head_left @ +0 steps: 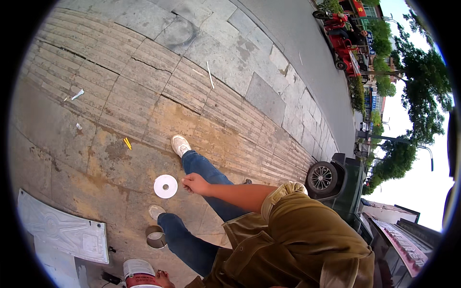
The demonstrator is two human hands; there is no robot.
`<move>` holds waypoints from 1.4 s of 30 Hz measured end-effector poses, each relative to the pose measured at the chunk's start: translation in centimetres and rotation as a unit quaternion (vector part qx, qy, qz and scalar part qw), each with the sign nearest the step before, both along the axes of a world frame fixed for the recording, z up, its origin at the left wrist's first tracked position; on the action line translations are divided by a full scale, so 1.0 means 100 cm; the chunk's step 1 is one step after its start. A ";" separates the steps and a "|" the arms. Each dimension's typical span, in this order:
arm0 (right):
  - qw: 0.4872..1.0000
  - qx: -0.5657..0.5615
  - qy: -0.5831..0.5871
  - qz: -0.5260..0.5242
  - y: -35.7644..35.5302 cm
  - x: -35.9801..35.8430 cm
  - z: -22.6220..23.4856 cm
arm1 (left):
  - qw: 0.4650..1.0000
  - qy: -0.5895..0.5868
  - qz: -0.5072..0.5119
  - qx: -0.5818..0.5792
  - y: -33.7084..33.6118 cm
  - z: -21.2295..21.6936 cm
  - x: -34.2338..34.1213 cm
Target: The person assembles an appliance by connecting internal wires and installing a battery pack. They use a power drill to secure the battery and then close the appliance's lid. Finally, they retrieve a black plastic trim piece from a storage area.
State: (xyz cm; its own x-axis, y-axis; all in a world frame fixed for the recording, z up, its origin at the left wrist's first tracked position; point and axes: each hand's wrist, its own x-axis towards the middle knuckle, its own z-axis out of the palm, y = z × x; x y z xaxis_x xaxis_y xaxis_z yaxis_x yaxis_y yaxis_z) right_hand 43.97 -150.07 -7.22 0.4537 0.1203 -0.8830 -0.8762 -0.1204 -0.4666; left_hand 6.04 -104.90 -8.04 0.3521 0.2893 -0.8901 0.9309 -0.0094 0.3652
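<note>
While a white panel lies flat on the pavement at the far left, the left hand wraps its grip around a can with a red label. Beside it sits a tape roll. Further right, the right hand curls half shut, its fingertips just beside a white disc. Whether they touch is unclear.
</note>
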 end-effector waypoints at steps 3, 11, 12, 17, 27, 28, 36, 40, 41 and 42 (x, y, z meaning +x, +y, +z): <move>0.995 -0.072 -0.052 -0.052 -0.047 -0.001 0.079 | 0.989 0.028 0.131 -0.065 0.007 0.017 0.023; 0.945 -0.201 -0.068 -0.250 -0.122 -0.228 0.323 | 0.969 -0.197 0.064 -0.138 -0.031 0.185 0.192; 0.941 -0.202 -0.069 -0.263 -0.124 -0.258 0.338 | 0.966 -0.206 0.061 -0.147 -0.029 0.193 0.188; 0.933 -0.194 -0.061 -0.297 -0.142 -0.373 0.379 | 0.963 -0.198 0.074 -0.165 -0.035 0.208 0.110; 0.946 -0.118 -0.134 -0.269 -0.208 -0.519 0.365 | 0.965 -0.157 0.182 -0.101 -0.021 0.224 -0.207; 0.947 -0.116 -0.134 -0.270 -0.220 -0.543 0.364 | 0.969 -0.157 0.168 -0.089 -0.028 0.222 -0.235; 0.957 -0.142 -0.121 -0.220 -0.242 -0.655 0.392 | 0.964 -0.240 0.101 -0.062 -0.098 0.283 -0.327; 0.966 -0.105 -0.187 -0.143 -0.183 -0.640 0.408 | 0.946 -0.285 0.148 -0.040 -0.081 0.300 -0.389; 0.967 -0.106 -0.196 -0.124 -0.165 -0.641 0.412 | 0.943 -0.290 0.161 -0.032 -0.076 0.301 -0.412; 0.969 -0.105 -0.203 -0.091 -0.153 -0.642 0.414 | 0.945 -0.276 0.176 -0.004 -0.075 0.310 -0.435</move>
State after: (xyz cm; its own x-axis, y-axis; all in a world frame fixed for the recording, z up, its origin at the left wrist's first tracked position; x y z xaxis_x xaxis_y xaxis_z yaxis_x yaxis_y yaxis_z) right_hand -20.21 -165.35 34.19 0.7658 -0.1577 -0.6234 -0.6411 -0.1109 -0.7594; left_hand -37.47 -112.44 22.95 0.6471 0.4695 -0.6007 0.5429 0.2695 0.7954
